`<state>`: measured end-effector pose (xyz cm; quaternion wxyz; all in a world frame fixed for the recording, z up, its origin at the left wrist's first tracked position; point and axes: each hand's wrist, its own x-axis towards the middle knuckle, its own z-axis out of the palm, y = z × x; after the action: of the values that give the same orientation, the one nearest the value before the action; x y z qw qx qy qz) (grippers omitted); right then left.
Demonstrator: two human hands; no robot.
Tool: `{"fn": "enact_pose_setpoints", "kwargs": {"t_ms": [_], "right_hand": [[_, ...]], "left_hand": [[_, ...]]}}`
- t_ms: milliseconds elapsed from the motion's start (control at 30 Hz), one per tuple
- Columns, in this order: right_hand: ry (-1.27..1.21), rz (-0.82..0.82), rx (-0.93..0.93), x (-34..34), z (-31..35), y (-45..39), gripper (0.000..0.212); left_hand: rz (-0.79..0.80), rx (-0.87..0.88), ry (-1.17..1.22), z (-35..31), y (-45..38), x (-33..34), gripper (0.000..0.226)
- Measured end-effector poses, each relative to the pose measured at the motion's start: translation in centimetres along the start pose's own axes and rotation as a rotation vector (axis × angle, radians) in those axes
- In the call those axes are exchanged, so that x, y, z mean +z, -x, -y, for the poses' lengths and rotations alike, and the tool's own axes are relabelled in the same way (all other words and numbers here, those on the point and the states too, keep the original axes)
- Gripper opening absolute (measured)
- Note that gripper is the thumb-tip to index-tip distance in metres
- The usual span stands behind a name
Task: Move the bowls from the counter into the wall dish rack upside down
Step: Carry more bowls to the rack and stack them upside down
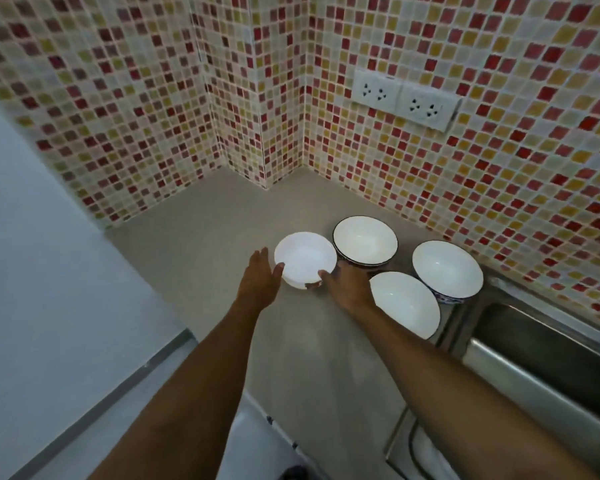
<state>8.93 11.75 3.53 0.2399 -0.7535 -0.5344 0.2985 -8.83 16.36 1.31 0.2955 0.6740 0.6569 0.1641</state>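
your left hand (258, 277) and right hand (347, 282) sit on either side of the small white bowl (305, 259), so the bowl lies between them, just ahead of your palms. the left thumb touches its near-left rim; the right fingertips touch its near-right rim. both hands look open and cupped against it rather than clamped, and i cannot tell whether it is off the counter (205, 216) yet. neither hand is clearly nearer; they frame it evenly.

the bowl is round, so it has no long axis to line up with. what matters is that its mouth faces up, toward you, so it needs a half turn before it goes in the rack. the rack is out of sight.

to the right of your right hand stand three more bowls, all mouth up: a dark-rimmed bowl (364, 240) just beyond your knuckles, touching or nearly touching the small one, a plain bowl (404, 303) beside your wrist, and a patterned bowl (447, 268) further right by the sink (551, 344).
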Motion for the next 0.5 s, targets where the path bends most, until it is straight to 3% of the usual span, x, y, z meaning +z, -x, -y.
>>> {"fn": "enact_pose_setpoints", "kwargs": {"t_ms": [100, 233, 367, 433, 500], "right_hand": [[-0.054, 0.021, 0.094, 2.9, -1.2, -3.6, 0.072], [-0.147, 0.064, 0.210, 3.3, -0.6, -4.0, 0.053], [-0.357, 0.109, 0.354, 3.6, 0.5, -3.2, 0.040], [-0.427, 0.099, 0.372, 3.5, 1.0, -2.5, 0.040], [-0.450, 0.093, 0.350, 2.9, 1.3, -1.7, 0.044]], "left_hand": [[0.021, -0.081, 0.119, 0.8, -2.3, 0.5, 0.065], [0.073, -0.189, 0.307, 0.6, -3.7, 1.1, 0.069], [0.095, -0.178, 0.407, 1.0, -3.7, 1.9, 0.058], [0.069, -0.192, 0.485, 0.8, -3.2, 1.9, 0.065], [0.031, -0.268, 0.582, -0.1, -2.9, 1.6, 0.052]]}}
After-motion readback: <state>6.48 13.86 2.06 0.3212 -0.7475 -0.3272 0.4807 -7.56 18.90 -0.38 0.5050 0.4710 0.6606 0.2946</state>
